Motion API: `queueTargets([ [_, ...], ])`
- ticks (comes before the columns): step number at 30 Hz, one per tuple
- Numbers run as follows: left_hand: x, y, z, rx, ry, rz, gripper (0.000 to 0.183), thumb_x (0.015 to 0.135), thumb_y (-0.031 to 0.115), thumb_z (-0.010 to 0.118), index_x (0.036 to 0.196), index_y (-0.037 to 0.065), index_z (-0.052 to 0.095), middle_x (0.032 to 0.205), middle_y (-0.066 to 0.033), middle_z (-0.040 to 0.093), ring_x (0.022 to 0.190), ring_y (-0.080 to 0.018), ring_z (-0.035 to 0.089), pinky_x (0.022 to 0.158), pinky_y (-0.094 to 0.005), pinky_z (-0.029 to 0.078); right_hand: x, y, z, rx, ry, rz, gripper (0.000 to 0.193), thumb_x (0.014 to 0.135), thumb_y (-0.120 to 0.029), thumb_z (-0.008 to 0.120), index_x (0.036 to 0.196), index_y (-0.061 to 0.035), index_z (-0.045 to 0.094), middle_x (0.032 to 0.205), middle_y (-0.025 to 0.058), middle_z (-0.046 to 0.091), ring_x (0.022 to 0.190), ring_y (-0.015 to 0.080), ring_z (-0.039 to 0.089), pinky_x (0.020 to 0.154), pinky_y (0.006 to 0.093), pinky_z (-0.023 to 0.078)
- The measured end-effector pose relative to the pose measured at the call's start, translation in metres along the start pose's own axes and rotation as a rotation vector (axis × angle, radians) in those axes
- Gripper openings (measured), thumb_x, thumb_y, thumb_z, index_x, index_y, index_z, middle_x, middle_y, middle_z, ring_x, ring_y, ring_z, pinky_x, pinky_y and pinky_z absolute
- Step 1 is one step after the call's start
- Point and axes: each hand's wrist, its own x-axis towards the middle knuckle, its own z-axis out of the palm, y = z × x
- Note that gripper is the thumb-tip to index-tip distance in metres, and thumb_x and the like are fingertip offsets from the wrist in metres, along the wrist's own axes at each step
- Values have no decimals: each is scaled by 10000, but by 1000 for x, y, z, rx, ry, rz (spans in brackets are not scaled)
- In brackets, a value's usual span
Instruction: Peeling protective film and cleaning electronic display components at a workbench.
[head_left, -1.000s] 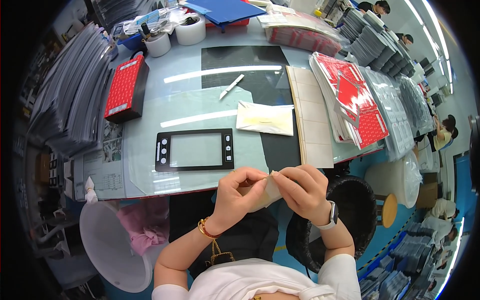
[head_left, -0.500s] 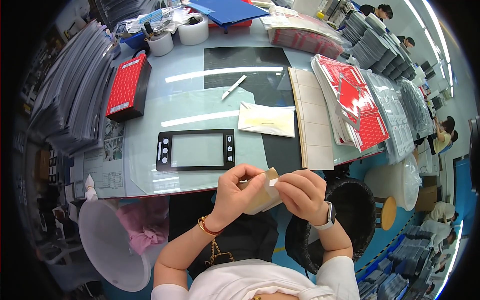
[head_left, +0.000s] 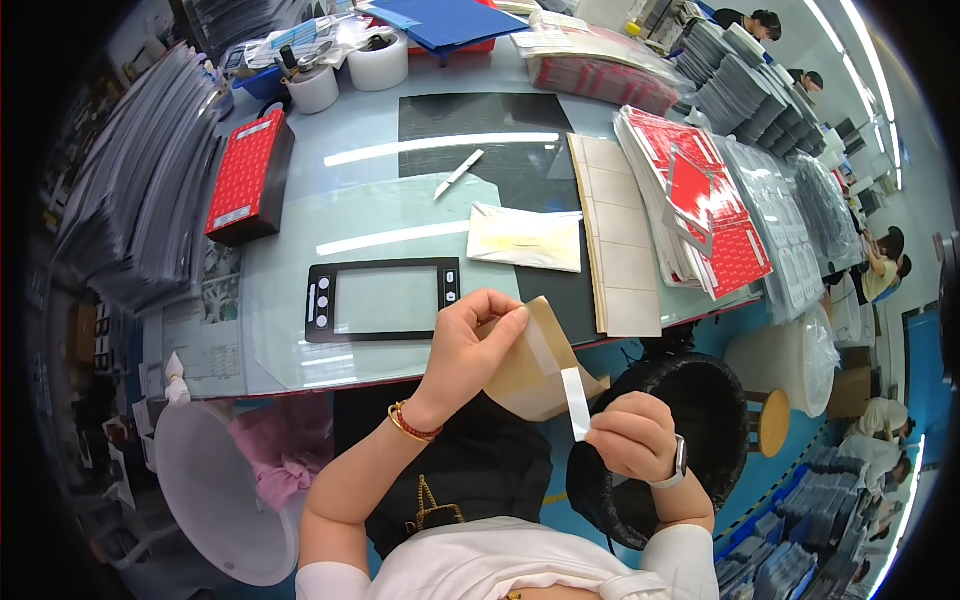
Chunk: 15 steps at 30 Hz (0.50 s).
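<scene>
Both hands work below the counter's front edge: the left hand pinches one tan paper envelope by its flap, the right hand grips one thin white strip peeling off it. On the glossy counter lie one black rectangular bezel, one pale envelope, and one red box.

One head-worn fisheye camera looked steeply down, close above the hands, with the table bending toward the rim.
</scene>
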Motion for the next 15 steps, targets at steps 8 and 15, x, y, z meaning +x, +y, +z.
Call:
queueTargets([
  [8, 43, 20, 30, -140, -58, 35, 114, 1007, 118, 628, 1024, 7, 646, 906, 15, 662, 833, -29, 588, 752, -188, 467, -12, -34, -42, 21, 341, 322, 36, 915, -32, 655, 947, -45, 646, 953, 113, 640, 735, 229, 626, 639, 304, 522],
  [15, 170, 21, 37, -311, 152, 102, 232, 988, 191, 654, 1153, 29, 636, 1018, -29, 677, 930, -114, 635, 824, -238, 511, 0, -8, -57, 332, 642, 695, 78, 1014, 15, 508, 1081, 0, 545, 1013, 131, 573, 678, 120, 550, 583, 226, 476],
])
